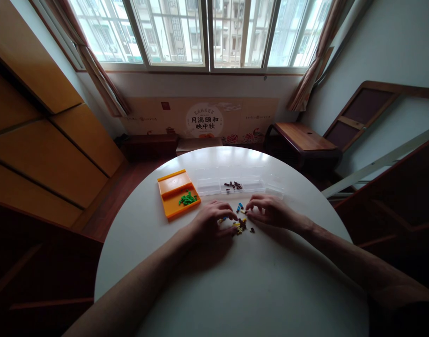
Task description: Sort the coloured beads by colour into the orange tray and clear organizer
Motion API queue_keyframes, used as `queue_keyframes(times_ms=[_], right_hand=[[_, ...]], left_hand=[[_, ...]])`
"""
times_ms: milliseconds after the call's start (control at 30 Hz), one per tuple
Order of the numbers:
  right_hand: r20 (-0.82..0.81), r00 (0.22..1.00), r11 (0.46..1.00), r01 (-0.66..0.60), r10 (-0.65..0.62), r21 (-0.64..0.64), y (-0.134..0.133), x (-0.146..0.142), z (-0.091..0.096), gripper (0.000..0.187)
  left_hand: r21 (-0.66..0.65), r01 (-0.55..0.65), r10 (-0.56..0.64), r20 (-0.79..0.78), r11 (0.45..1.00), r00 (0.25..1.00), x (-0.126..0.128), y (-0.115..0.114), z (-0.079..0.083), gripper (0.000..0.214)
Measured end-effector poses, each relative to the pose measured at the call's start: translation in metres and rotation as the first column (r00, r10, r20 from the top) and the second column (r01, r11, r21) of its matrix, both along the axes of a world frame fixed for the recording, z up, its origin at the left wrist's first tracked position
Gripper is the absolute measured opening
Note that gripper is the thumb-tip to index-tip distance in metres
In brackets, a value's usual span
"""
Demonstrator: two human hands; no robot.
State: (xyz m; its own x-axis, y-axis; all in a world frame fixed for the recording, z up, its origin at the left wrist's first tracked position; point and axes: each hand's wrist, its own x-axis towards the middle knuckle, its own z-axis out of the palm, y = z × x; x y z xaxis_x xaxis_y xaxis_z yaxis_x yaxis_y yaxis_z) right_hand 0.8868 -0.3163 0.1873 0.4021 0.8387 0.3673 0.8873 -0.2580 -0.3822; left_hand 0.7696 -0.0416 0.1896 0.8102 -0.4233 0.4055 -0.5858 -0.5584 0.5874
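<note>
A small heap of tiny mixed-colour pieces (241, 224), yellow, blue and dark brown, lies on the round white table (235, 290). My left hand (211, 221) rests at the heap's left side with its fingers curled and fingertips on the pieces. My right hand (269, 210) rests at the heap's right side, fingertips pinched together at the pieces. What either pinch holds is too small to make out. An orange tray (172, 185) with green pieces (188, 199) sits to the left. A row of clear boxes (208, 186) stands behind the heap, one holding dark brown pieces (233, 186).
The table's far edge faces a low wooden bench (302, 136) and a window wall. Wooden cabinets (42, 154) stand on the left. A wooden frame leans on the right wall (362, 112). Dark furniture borders the table on both near sides.
</note>
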Motion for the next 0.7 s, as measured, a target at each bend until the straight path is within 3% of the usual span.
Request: queue_keyframes(times_ms=[133, 300, 467, 567, 700], right_hand=[[-0.010, 1.000, 1.000, -0.023, 0.023, -0.001, 0.004, 0.000, -0.002, 0.012], [0.036, 0.999, 0.999, -0.034, 0.034, 0.006, 0.009, 0.004, -0.004, 0.013], [0.109, 0.991, 0.990, 0.062, -0.076, 0.123, 0.029, 0.026, 0.007, 0.013], [0.111, 0.980, 0.969, 0.142, -0.166, 0.200, 0.049, 0.045, 0.014, 0.015], [0.100, 0.979, 0.968, 0.157, -0.179, 0.195, 0.068, 0.061, 0.013, 0.015]], left_hand=[[0.062, 0.051, -0.053, 0.019, 0.997, 0.998, 0.002, 0.003, -0.004, 0.018], [0.042, 0.056, -0.057, 0.019, 0.998, 0.998, 0.003, 0.003, -0.008, 0.012], [0.023, 0.008, -0.008, 0.008, 1.000, 1.000, 0.004, 0.002, -0.009, 0.012], [-0.056, -0.030, 0.029, -0.006, 0.998, 1.000, 0.005, 0.002, -0.007, 0.013], [-0.220, -0.101, 0.085, -0.078, 0.970, 0.993, 0.007, 0.005, -0.004, 0.018]])
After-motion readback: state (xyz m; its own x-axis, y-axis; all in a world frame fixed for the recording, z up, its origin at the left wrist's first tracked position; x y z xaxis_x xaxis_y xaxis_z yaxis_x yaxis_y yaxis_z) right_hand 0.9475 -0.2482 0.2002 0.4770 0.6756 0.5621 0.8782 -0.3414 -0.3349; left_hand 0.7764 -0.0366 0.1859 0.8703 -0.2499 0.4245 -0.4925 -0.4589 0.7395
